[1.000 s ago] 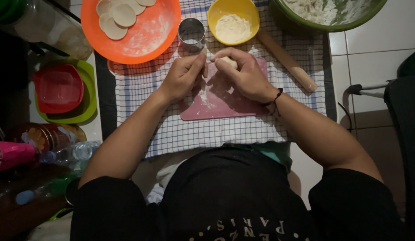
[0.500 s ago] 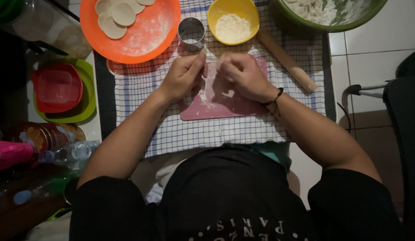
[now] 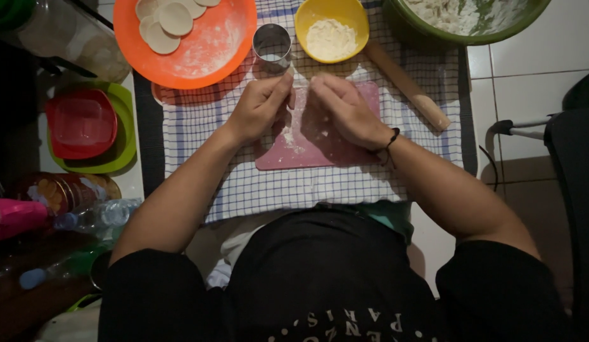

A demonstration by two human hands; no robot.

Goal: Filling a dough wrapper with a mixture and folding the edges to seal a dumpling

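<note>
**Two hands over a floured board**

Head view. Both hands meet at the upper middle of the frame, over the top edge of a pink board [image 3: 326, 149]. The left hand [image 3: 259, 104] has its fingers curled in, with thumb and forefinger tips pressed together. The right hand [image 3: 345, 111] lies knuckles up with its fingers bent under. Whether either grips anything cannot be told, because the fingertips hide it. A pale, floury bit of dough [image 3: 287, 134] shows on the board just below the gap between the hands, with flour dusted around it.

Judged from this, the work in hand is shaping or pinching a small piece of dough by the fingertips. Any further handling calls for a light touch and floured fingers so the piece does not stick or tear.

Just above the left hand stands a metal ring [image 3: 272, 45]. Left of it is an orange plate [image 3: 199, 50] with dough rounds [image 3: 174, 18]. A yellow bowl [image 3: 331, 28] of flour sits just right of the ring. A rolling pin [image 3: 408, 85] lies slanted at upper right, below a green bowl [image 3: 465, 35].

The board rests on a checked cloth [image 3: 275, 190] spread over pale floor tiles [image 3: 529, 69]. At left are a red box [image 3: 82, 123] and a bottle [image 3: 98, 215]. The room is dim.
</note>
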